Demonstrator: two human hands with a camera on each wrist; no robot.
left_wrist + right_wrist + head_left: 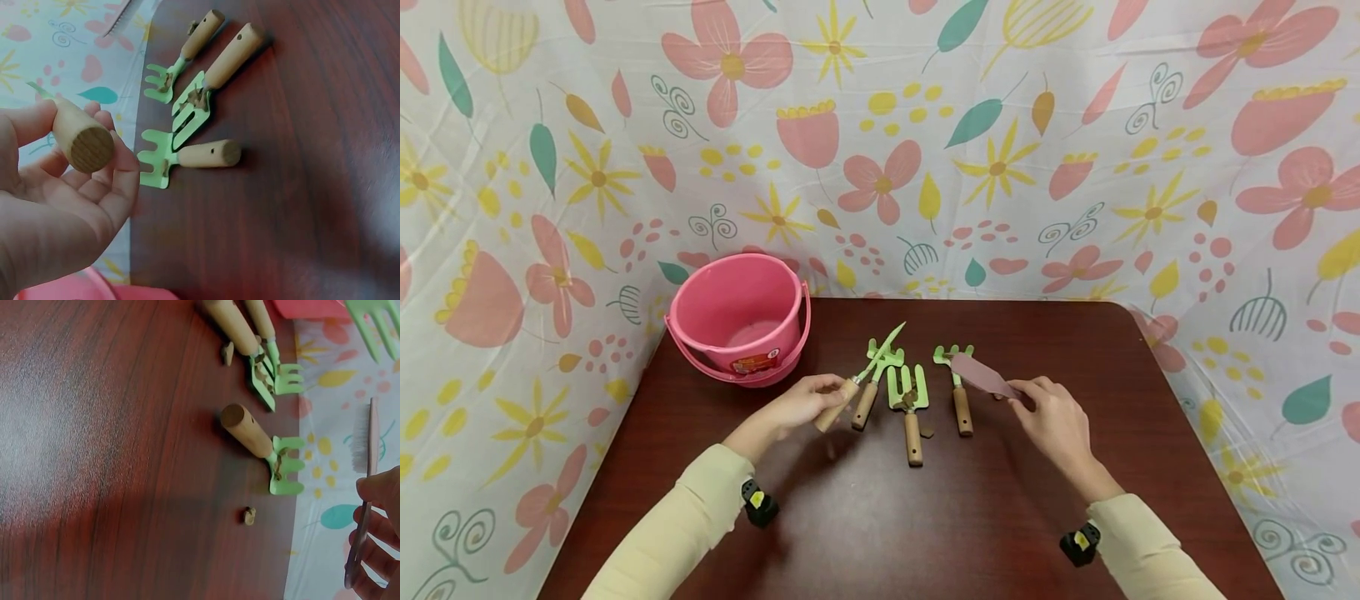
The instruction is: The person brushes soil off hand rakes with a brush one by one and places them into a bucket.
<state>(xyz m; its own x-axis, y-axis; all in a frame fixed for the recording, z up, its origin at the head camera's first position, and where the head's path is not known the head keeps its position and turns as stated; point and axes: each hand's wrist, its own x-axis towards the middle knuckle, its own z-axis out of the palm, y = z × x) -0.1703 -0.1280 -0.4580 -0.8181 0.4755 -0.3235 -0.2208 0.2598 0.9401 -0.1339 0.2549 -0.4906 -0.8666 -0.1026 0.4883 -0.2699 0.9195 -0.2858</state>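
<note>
My left hand pinches the wooden handle of a small green garden fork, raised above the table and seen nearly edge-on; its prongs show at the right wrist view's top corner. A pink brush with white bristles is in my right hand, thumb and fingers gripping its handle. Between the hands lie two small green rakes with wooden handles, the left rake and the right rake. Another garden fork lies between them. Brown bits cling to these three tools.
A pink bucket with its handle lowered stands at the back left. One brown crumb lies beside the right rake, another by the lying fork. Behind the dark wooden table hangs a flowered cloth.
</note>
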